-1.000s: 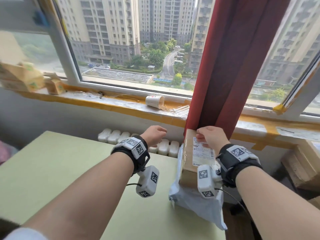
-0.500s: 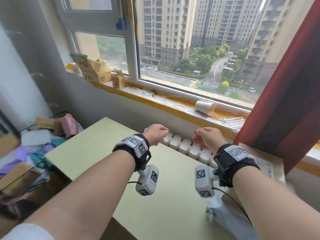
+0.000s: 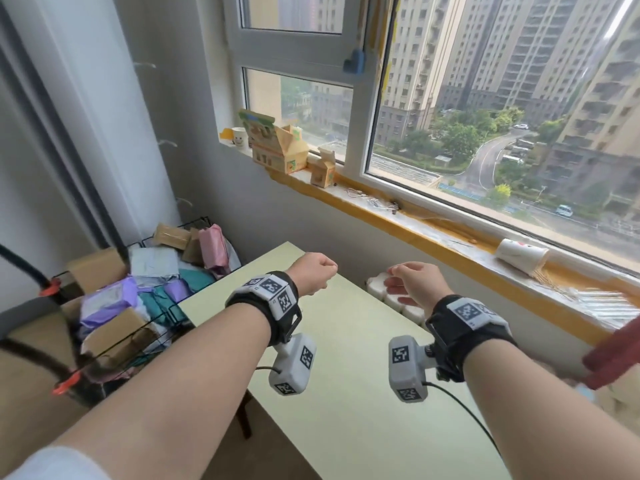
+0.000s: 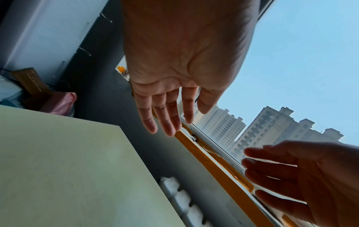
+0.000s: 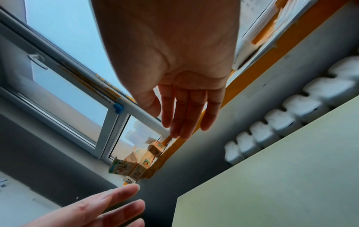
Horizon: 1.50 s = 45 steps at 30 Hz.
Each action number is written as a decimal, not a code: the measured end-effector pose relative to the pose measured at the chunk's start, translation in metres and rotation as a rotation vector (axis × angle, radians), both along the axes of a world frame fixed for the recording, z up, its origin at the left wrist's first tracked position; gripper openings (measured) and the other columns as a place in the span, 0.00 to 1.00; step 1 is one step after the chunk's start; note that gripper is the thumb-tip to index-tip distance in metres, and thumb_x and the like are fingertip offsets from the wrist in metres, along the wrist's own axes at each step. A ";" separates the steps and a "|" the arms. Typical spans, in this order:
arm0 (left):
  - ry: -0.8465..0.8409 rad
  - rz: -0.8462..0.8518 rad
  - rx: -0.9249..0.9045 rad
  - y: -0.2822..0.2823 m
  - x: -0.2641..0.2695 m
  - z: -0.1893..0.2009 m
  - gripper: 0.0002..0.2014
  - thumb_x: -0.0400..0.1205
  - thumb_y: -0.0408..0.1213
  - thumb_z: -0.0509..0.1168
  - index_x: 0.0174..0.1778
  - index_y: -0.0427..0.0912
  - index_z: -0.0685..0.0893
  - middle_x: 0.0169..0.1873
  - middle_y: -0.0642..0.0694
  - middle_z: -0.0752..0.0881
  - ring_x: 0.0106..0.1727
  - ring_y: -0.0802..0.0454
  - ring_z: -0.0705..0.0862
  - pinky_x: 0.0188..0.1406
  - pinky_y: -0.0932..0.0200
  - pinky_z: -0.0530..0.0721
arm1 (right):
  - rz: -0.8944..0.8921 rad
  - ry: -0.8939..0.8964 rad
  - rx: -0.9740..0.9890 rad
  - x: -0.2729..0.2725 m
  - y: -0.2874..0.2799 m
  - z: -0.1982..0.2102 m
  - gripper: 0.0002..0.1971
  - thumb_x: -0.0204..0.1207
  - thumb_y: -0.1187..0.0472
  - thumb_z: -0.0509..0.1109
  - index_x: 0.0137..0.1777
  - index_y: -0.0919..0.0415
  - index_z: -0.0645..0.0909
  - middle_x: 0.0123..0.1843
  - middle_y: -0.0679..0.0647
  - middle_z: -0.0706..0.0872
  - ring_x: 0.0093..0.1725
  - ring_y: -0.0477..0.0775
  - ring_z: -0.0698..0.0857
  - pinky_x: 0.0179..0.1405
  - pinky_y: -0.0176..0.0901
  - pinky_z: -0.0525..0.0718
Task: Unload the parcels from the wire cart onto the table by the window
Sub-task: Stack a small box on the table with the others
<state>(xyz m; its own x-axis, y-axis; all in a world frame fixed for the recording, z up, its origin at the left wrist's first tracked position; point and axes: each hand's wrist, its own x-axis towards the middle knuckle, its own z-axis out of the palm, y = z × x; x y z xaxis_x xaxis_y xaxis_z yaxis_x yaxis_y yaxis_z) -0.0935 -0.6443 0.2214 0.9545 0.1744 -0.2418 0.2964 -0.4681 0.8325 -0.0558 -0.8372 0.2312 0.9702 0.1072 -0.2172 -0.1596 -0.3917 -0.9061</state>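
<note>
Black wire forms the cart (image 3: 149, 327) at the far left, standing just beside the left edge of the desk (image 3: 346, 393). Parcels (image 3: 138, 299) are heaped inside it: brown cardboard boxes, a purple bag, teal and grey bags, and a pink bag (image 3: 214, 249) at the far end against the wall. In the left wrist view that pink bag (image 4: 58, 102) shows just beyond the far left corner of the pale green desk (image 4: 68, 169).

Over the desk, the left hand (image 3: 311, 277) hangs in the air and holds nothing. From the head view it looks loosely curled, while its own wrist view shows the left hand (image 4: 174, 69) with fingers (image 4: 167, 119) nearly straight and relaxed, so it is empty and unclenched. To its right, well apart from it, the right hand (image 3: 417, 284) also hovers above the desk near the far edge, holding nothing; in its wrist view the right hand (image 5: 170, 61) has fingers (image 5: 184, 116) hanging straight and together.

A white radiator (image 3: 391, 299) sits beyond the far edge of the desk, below the right hand. Along the windowsill (image 3: 433, 233) above it stand small cardboard cartons (image 3: 277, 147) towards the left and a paper cup (image 3: 521, 259) lying on its side towards the right. A red curtain (image 3: 613, 355) edge shows at the far right.
</note>
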 end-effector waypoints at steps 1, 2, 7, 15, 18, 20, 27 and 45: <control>-0.005 0.010 -0.006 0.016 0.000 0.000 0.14 0.85 0.37 0.56 0.62 0.38 0.81 0.47 0.43 0.81 0.45 0.49 0.81 0.32 0.62 0.74 | 0.012 -0.001 -0.007 0.002 0.016 0.000 0.09 0.82 0.63 0.62 0.45 0.61 0.84 0.42 0.57 0.89 0.41 0.53 0.87 0.52 0.50 0.84; -0.010 0.021 -0.009 0.032 0.001 0.001 0.13 0.85 0.37 0.56 0.61 0.39 0.81 0.47 0.43 0.81 0.45 0.49 0.80 0.31 0.62 0.74 | 0.024 0.000 -0.014 0.003 0.033 0.001 0.09 0.82 0.63 0.62 0.44 0.61 0.84 0.42 0.58 0.89 0.42 0.54 0.87 0.53 0.50 0.84; -0.042 0.092 0.001 0.118 -0.003 -0.004 0.06 0.85 0.34 0.56 0.49 0.42 0.78 0.45 0.43 0.80 0.42 0.48 0.79 0.29 0.63 0.73 | 0.079 0.000 -0.021 0.009 0.123 0.000 0.09 0.82 0.63 0.62 0.43 0.60 0.83 0.39 0.54 0.89 0.42 0.53 0.87 0.52 0.50 0.85; -0.048 0.190 0.006 0.253 -0.025 -0.023 0.12 0.84 0.32 0.55 0.35 0.44 0.76 0.37 0.41 0.78 0.33 0.51 0.75 0.20 0.68 0.68 | 0.183 0.027 -0.024 0.002 0.256 -0.012 0.08 0.81 0.63 0.62 0.45 0.60 0.83 0.39 0.54 0.88 0.40 0.52 0.86 0.43 0.43 0.81; -0.046 0.246 0.012 0.292 -0.035 -0.030 0.08 0.85 0.35 0.57 0.45 0.41 0.81 0.41 0.43 0.82 0.41 0.48 0.81 0.26 0.66 0.72 | 0.222 0.028 -0.041 -0.003 0.294 -0.018 0.08 0.81 0.63 0.62 0.46 0.61 0.83 0.39 0.54 0.88 0.38 0.51 0.86 0.41 0.42 0.80; -0.043 0.268 0.002 0.313 -0.041 -0.035 0.08 0.85 0.36 0.57 0.48 0.40 0.81 0.43 0.42 0.83 0.44 0.46 0.81 0.29 0.63 0.73 | 0.252 0.034 -0.052 -0.006 0.317 -0.021 0.08 0.81 0.63 0.62 0.46 0.60 0.83 0.40 0.54 0.88 0.38 0.51 0.86 0.42 0.42 0.80; -0.043 0.381 -0.023 0.380 -0.060 -0.050 0.10 0.83 0.33 0.56 0.37 0.45 0.77 0.39 0.42 0.78 0.40 0.48 0.77 0.27 0.62 0.69 | 0.342 0.052 -0.103 -0.002 0.388 -0.031 0.10 0.82 0.62 0.62 0.55 0.64 0.84 0.46 0.58 0.90 0.46 0.54 0.88 0.50 0.47 0.85; 0.051 0.630 0.070 0.549 -0.002 -0.075 0.10 0.84 0.39 0.59 0.52 0.44 0.85 0.48 0.43 0.88 0.52 0.44 0.87 0.44 0.57 0.81 | 0.441 0.217 -0.047 0.106 0.571 -0.066 0.04 0.81 0.66 0.64 0.53 0.64 0.79 0.45 0.61 0.87 0.43 0.56 0.84 0.50 0.51 0.87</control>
<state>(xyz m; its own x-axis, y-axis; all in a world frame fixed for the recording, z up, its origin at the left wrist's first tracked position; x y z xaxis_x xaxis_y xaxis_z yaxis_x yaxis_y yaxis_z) -0.0955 -0.0957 0.1461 0.6509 0.7162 -0.2516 0.5712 -0.2438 0.7838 0.0500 -0.2665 0.1655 0.7662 0.4830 -0.4239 -0.1524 -0.5042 -0.8500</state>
